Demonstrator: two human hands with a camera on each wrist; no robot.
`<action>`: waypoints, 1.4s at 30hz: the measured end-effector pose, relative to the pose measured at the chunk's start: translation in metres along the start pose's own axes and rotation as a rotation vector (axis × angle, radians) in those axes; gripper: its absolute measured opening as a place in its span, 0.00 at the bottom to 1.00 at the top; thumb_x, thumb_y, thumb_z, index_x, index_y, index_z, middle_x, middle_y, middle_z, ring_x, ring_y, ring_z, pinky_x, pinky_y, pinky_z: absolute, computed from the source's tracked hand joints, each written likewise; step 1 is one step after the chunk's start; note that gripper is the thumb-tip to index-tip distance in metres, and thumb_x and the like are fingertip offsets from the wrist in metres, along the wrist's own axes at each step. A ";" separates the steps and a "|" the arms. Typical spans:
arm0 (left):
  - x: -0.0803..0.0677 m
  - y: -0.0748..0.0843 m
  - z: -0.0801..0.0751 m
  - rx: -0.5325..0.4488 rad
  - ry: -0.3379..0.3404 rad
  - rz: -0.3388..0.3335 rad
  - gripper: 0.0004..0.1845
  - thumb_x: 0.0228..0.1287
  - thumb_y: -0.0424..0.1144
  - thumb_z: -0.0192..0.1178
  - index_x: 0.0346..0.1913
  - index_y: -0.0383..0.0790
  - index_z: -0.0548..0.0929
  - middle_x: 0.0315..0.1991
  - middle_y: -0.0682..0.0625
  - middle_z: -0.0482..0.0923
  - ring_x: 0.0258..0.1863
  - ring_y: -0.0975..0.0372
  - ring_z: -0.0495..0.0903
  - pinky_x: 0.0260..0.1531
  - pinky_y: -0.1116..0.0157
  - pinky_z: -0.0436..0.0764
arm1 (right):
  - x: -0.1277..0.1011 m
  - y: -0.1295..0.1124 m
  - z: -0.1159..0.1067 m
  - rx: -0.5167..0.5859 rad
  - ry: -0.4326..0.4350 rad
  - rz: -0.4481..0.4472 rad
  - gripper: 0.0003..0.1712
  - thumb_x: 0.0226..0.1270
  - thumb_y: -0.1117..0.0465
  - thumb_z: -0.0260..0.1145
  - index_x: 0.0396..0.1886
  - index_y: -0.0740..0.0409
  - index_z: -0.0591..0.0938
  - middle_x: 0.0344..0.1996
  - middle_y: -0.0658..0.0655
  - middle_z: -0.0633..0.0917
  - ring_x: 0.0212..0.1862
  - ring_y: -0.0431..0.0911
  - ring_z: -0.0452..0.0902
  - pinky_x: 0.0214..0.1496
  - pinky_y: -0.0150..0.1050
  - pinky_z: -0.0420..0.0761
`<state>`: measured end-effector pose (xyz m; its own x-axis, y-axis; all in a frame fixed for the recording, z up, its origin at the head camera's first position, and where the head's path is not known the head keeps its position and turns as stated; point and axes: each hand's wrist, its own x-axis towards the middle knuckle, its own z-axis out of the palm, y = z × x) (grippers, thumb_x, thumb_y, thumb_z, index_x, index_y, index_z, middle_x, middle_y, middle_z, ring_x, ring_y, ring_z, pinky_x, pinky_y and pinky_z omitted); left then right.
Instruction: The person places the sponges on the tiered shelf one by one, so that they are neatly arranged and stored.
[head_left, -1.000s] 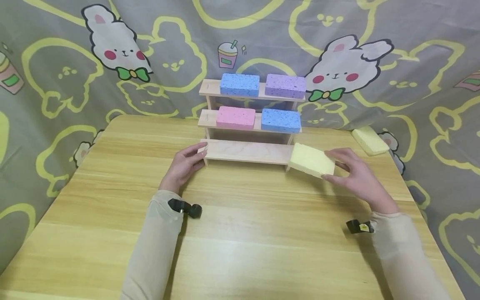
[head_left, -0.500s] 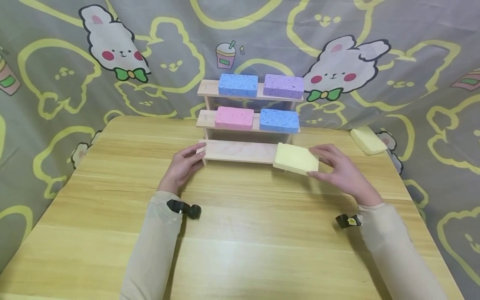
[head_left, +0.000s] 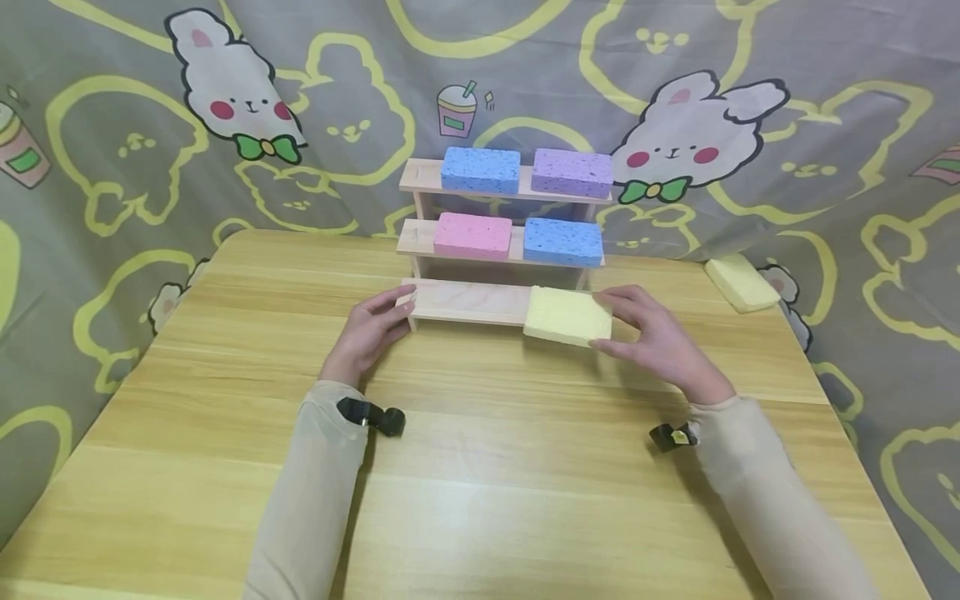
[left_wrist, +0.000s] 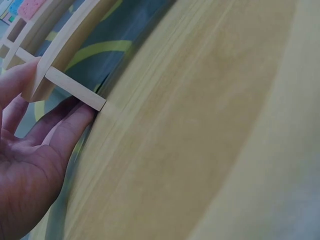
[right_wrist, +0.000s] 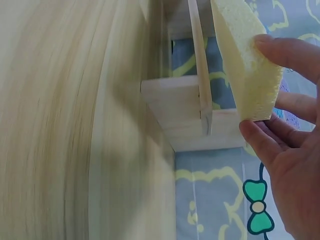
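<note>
My right hand (head_left: 660,340) pinches a yellow sponge (head_left: 567,317) by its right end. It is over the right part of the lowest board of a three-tier wooden rack (head_left: 472,302). In the right wrist view a gap shows between the sponge (right_wrist: 242,55) and the board (right_wrist: 201,60). My left hand (head_left: 363,333) grips the left end of that board. In the left wrist view its thumb (left_wrist: 17,80) lies against the board's end and its fingers reach behind the rack's leg (left_wrist: 75,89).
The middle tier bears a pink sponge (head_left: 472,235) and a blue sponge (head_left: 562,242). On the top tier sit another blue sponge (head_left: 480,170) and a purple sponge (head_left: 572,172). Another yellow sponge (head_left: 741,283) lies at the table's back right corner. A patterned curtain (head_left: 345,108) hangs behind the table (head_left: 480,467).
My right hand has carried the yellow sponge leftward, from beside the rack's right end to over the lowest board. The left hand has stayed at the board's left end.
</note>
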<state>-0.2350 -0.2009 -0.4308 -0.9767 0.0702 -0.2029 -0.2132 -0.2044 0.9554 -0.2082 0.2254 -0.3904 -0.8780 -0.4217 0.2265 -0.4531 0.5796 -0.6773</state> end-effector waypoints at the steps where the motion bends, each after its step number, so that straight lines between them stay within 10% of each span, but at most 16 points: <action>1: 0.000 0.000 0.000 0.000 -0.003 -0.001 0.23 0.68 0.32 0.63 0.65 0.37 0.76 0.76 0.49 0.53 0.63 0.51 0.71 0.55 0.62 0.80 | 0.002 0.000 0.001 0.022 -0.002 0.003 0.39 0.57 0.57 0.77 0.67 0.62 0.73 0.63 0.57 0.71 0.65 0.59 0.67 0.67 0.60 0.66; 42: 0.000 0.002 -0.001 -0.007 -0.019 -0.015 0.24 0.68 0.32 0.62 0.66 0.37 0.75 0.76 0.48 0.54 0.63 0.50 0.71 0.56 0.62 0.79 | 0.049 -0.029 0.050 0.112 -0.011 -0.006 0.42 0.56 0.50 0.77 0.68 0.60 0.72 0.65 0.56 0.72 0.66 0.56 0.66 0.71 0.55 0.64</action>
<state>-0.2356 -0.2018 -0.4287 -0.9728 0.0912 -0.2128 -0.2277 -0.2103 0.9507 -0.2301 0.1533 -0.3947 -0.8735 -0.4324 0.2237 -0.4375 0.4957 -0.7503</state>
